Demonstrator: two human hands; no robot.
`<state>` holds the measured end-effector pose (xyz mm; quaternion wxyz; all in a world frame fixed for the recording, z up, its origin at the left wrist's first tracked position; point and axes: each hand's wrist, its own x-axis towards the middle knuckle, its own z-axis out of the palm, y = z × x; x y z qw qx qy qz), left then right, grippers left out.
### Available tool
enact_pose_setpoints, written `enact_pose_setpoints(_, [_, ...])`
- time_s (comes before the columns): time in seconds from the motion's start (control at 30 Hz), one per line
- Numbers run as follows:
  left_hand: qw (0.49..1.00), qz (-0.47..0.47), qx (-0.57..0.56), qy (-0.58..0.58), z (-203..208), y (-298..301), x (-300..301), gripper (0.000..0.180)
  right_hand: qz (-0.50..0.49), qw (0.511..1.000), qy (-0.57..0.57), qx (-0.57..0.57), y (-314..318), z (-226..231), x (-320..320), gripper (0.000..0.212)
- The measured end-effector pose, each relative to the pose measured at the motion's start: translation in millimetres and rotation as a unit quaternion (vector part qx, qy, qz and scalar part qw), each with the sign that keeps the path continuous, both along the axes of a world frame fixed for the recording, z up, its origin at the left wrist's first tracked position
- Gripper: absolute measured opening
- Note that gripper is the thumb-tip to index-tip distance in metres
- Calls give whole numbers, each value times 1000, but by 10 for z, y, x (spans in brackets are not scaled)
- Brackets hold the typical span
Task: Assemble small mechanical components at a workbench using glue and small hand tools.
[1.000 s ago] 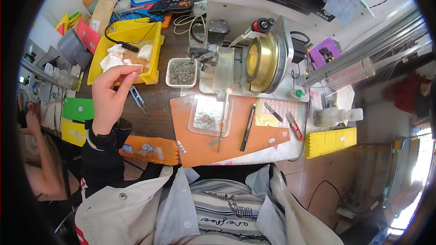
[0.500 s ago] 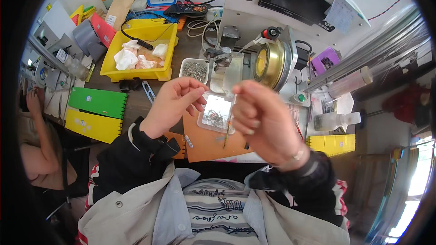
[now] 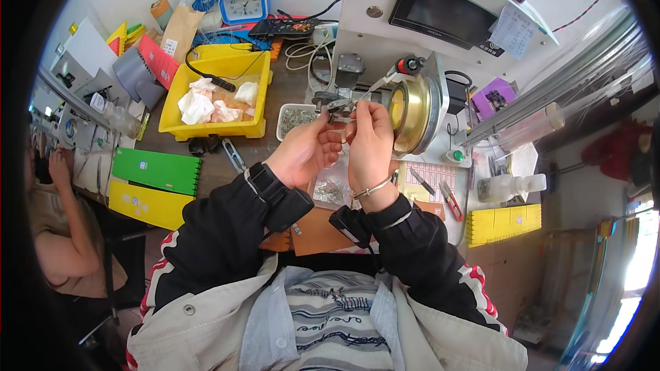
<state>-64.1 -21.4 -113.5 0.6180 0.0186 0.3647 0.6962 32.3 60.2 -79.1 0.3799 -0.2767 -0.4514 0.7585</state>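
Note:
Both hands are raised to the metal working head (image 3: 337,102) of a bench machine. My left hand (image 3: 306,152) has its thumb and forefinger pinched together just below the head's left part. My right hand (image 3: 371,148) pinches close beside it, fingertips at the head's right side. Whatever sits between the fingertips is too small to make out. Under the hands lies a clear tray (image 3: 330,192) of small metal pieces, partly covered by them. A white tub (image 3: 295,121) full of small metal parts stands left of the head. A gold wire spool (image 3: 410,113) is right of my right hand.
A yellow bin (image 3: 258,124) with white crumpled tissue stands at the left back. Green (image 3: 157,172) and yellow (image 3: 151,203) toothed boards lie at the left. A knife (image 3: 422,182) and red-handled cutter (image 3: 450,200) rest at right. Another person (image 3: 69,227) sits at far left.
Both hands have moved forward to the machine head and closer together. My right hand came down and away from the camera, uncovering the knife and cutter. The view has shifted slightly.

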Motion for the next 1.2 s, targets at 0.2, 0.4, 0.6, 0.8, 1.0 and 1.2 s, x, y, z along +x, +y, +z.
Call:
enact_pose_setpoints(0.2, [999,41,15,16,-65,11,-85,22,-57,989,-9,138,95,-246,-95,14])
enact_pose_setpoints(0.4, [878,273,-38,391,236,54,39,17,-39,997,30,67,75,-133,-78,10])
enact_pose_setpoints(0.6, [556,166,5,815,698,165,26,12,-8,999,31,-3,39,27,-10,12])
enact_pose_setpoints(0.8, [471,178,26,864,753,158,51,10,10,999,33,-37,-17,93,30,12])
enact_pose_setpoints(1.0, [461,162,65,870,798,-186,431,10,101,992,55,-54,-235,187,541,10])
enact_pose_setpoints(1.2, [584,181,63,789,780,-92,561,14,63,995,65,-32,-185,116,530,6])
